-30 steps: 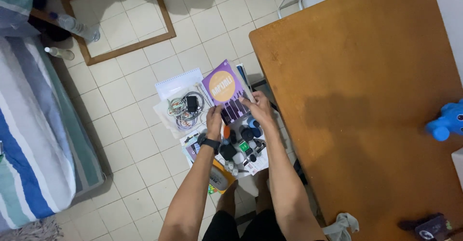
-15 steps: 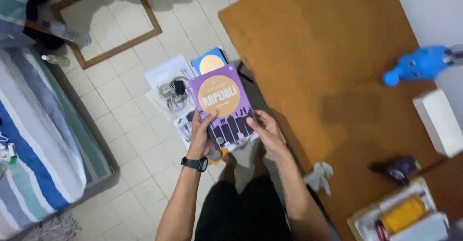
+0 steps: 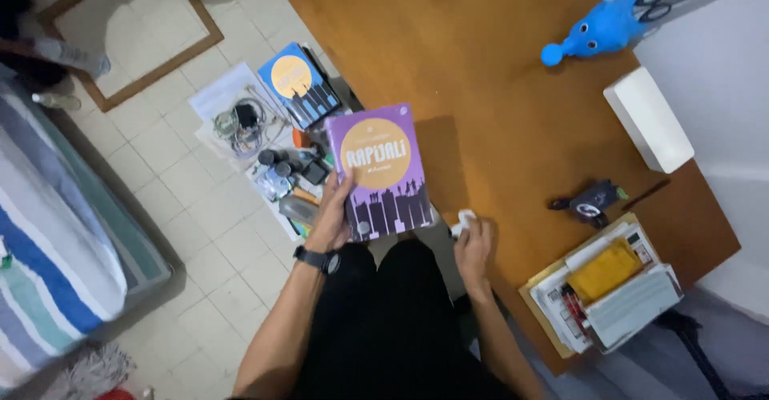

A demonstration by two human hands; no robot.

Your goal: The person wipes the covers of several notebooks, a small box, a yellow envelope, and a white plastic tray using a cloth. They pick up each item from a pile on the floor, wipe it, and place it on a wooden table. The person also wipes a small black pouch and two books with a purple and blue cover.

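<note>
Status: one purple paperback book with an orange disc and a dark skyline on its cover [image 3: 378,172] is lifted clear of the floor, gripped along its left edge by the left hand [image 3: 330,220], which wears a black wristwatch [image 3: 318,259]. The book overhangs the near-left edge of the brown wooden table [image 3: 497,104] and does not rest on it. The right hand [image 3: 473,244] is closed on a small white object [image 3: 462,222] at the table's near edge; what the object is cannot be told.

Outstanding: one matching blue paperback [image 3: 298,84] lies on the tiled floor [image 3: 184,208] to the left, beside a spread of cables and small gadgets [image 3: 268,156] on white sheets.

Count:
- books: two
- blue elephant-shaped scissor holder [image 3: 597,30]: one
- white rectangular box [image 3: 647,118]: one
- tray of papers [image 3: 606,292]: one
</note>
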